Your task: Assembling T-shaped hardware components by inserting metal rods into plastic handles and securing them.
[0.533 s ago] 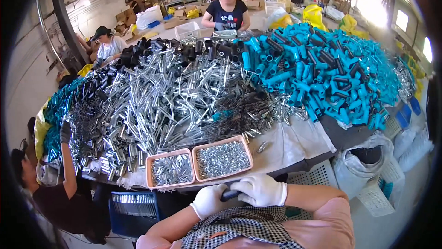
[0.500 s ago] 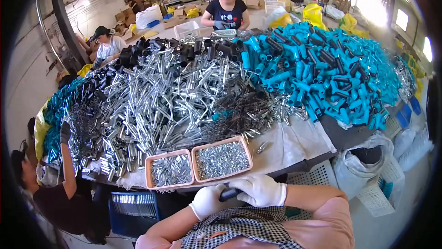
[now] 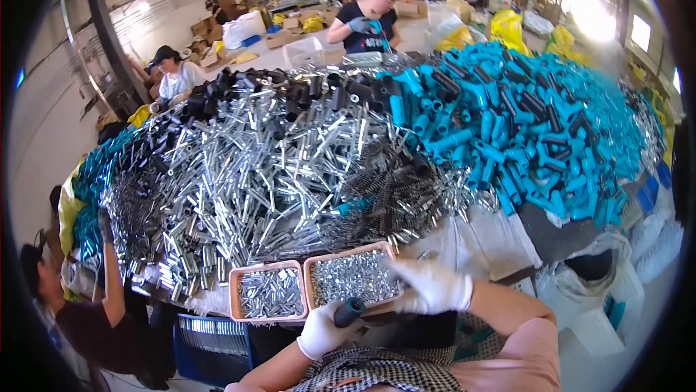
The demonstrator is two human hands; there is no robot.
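Note:
My left hand (image 3: pixel 324 330), in a white glove, is shut on a short dark tube (image 3: pixel 349 311) held upright near my lap. My right hand (image 3: pixel 433 285), also gloved, hovers with fingers spread over the right end of an orange tray of small silver screws (image 3: pixel 351 277). To its left sits a second orange tray (image 3: pixel 268 292) holding small metal pins. Both trays rest at the near edge of a big table piled with shiny metal tubes (image 3: pixel 254 174) and dark springs (image 3: pixel 388 193).
Blue plastic tubes (image 3: pixel 522 124) heap up at the right of the table, black tubes (image 3: pixel 290 91) at the back. Other people work at the far side (image 3: pixel 370 19), back left (image 3: pixel 174 73) and near left (image 3: pixel 87 305). A blue crate (image 3: pixel 214 341) and white sacks (image 3: pixel 602 283) stand below.
My right hand has lifted off the left hand and moved up and right over the screw tray. The dark tube stands more upright in my left hand.

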